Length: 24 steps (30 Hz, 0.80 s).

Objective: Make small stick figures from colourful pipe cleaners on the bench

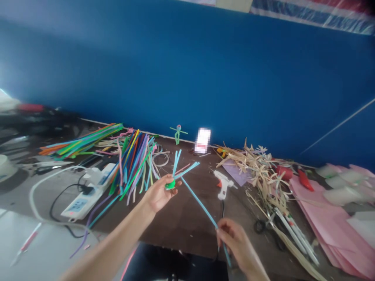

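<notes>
My left hand [159, 194] is closed on a small bright green piece [170, 185], with light blue pipe cleaners [189, 169] sticking up and to the right from the fingers. One long light blue pipe cleaner [200, 205] slants down from there to my right hand [233, 236]. My right hand pinches it between thumb and fingers, and its free end hangs below. What exactly the green piece is, I cannot make out. Behind the hands, a small green pipe cleaner figure [177, 134] with outstretched arms stands near the wall.
A white glue gun [224, 185] lies right of centre, its cord running toward my right hand. Pipe cleaner bundles [136, 162] and a power strip [84, 197] are on the left. Dry straw-coloured strips [258, 166], scissors [259, 226] and pink sheets [319, 226] lie right. A phone-like bright screen [203, 139] stands behind.
</notes>
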Motion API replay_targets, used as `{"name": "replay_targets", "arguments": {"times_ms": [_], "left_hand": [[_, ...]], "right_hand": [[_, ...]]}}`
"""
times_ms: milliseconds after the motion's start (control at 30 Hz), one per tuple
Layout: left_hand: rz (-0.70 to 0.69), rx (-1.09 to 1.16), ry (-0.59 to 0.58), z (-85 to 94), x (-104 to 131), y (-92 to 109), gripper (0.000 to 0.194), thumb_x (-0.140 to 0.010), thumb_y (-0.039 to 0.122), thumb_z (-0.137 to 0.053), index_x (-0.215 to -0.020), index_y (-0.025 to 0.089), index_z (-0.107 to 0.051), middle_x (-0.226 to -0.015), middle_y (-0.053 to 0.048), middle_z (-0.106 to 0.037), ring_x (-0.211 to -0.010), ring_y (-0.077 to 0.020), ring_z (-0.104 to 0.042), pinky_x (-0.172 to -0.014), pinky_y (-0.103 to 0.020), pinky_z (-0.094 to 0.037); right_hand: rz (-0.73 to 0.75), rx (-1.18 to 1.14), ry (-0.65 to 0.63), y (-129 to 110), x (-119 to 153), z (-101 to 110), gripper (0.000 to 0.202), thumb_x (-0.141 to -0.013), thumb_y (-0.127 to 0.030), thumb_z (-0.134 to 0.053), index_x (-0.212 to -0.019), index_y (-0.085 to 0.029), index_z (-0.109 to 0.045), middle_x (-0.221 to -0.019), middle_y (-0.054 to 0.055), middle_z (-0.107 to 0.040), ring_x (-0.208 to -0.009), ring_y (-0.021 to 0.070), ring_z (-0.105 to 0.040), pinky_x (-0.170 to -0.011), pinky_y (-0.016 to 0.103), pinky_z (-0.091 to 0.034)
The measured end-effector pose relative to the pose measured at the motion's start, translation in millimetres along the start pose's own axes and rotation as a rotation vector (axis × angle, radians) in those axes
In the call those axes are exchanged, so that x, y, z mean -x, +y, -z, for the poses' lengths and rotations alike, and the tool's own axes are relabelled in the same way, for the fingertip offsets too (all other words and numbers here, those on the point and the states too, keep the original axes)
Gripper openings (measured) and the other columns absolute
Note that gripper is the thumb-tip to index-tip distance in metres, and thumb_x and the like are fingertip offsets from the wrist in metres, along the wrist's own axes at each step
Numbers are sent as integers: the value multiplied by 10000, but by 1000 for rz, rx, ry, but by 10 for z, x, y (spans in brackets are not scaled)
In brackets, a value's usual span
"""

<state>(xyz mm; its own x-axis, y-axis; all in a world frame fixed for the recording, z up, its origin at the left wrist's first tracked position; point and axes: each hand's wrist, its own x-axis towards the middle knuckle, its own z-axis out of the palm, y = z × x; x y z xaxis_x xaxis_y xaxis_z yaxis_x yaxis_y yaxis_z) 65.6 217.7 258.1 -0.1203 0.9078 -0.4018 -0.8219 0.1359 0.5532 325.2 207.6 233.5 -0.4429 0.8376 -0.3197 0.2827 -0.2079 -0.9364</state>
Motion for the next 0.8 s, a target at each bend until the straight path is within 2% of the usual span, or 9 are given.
{"name": "replay_targets", "arguments": {"times_ms": [300, 467, 567, 700, 800], "left_hand": [[-42, -4, 28, 9, -28, 31, 125, -679, 36, -539, -683, 154, -499, -702, -31, -598, -690, -164, -620, -517, -218, -456], [12, 20, -66, -9, 12, 85, 117, -685, 41, -531, -670, 153, -499, -797, -74, -638, -612, -135, -607, -500, -208, -469], [52, 8, -62, -38, 54, 100, 123, -678, 27, -517, -661, 148, -503, -742, -84, -649, -563, -117, -596, -505, -192, -478], [92, -44, -100, -129, 142, 47, 125, -654, 14, -515, -650, 139, -520, -692, -87, -653, -577, -127, -606, -554, -205, -493], [146, -125, -201, -235, 232, -34, 103, -638, 26, -532, -645, 128, -542, -670, -88, -651, -570, -134, -601, -555, -217, -485]], "right_hand": [[-13, -13, -2, -55, 98, 80, 299, -662, -460, -594, -675, -173, -512, -495, -25, -521, -398, 63, -358, -387, 178, -250], [-4, 64, -37, -44, 98, 152, 235, -689, -393, -574, -644, -171, -511, -480, -24, -525, -418, 76, -393, -411, 186, -271], [17, 98, -85, -45, 72, 211, 193, -708, -335, -563, -628, -170, -503, -497, -13, -554, -474, 97, -461, -473, 204, -324], [103, 118, -147, -165, 0, 219, 104, -737, -248, -549, -788, -158, -541, -646, 16, -626, -633, 130, -550, -614, 238, -389], [120, -1, -236, -339, -84, 113, 222, -732, -228, -553, -939, -157, -516, -691, 21, -635, -683, 141, -579, -672, 270, -420]]}}
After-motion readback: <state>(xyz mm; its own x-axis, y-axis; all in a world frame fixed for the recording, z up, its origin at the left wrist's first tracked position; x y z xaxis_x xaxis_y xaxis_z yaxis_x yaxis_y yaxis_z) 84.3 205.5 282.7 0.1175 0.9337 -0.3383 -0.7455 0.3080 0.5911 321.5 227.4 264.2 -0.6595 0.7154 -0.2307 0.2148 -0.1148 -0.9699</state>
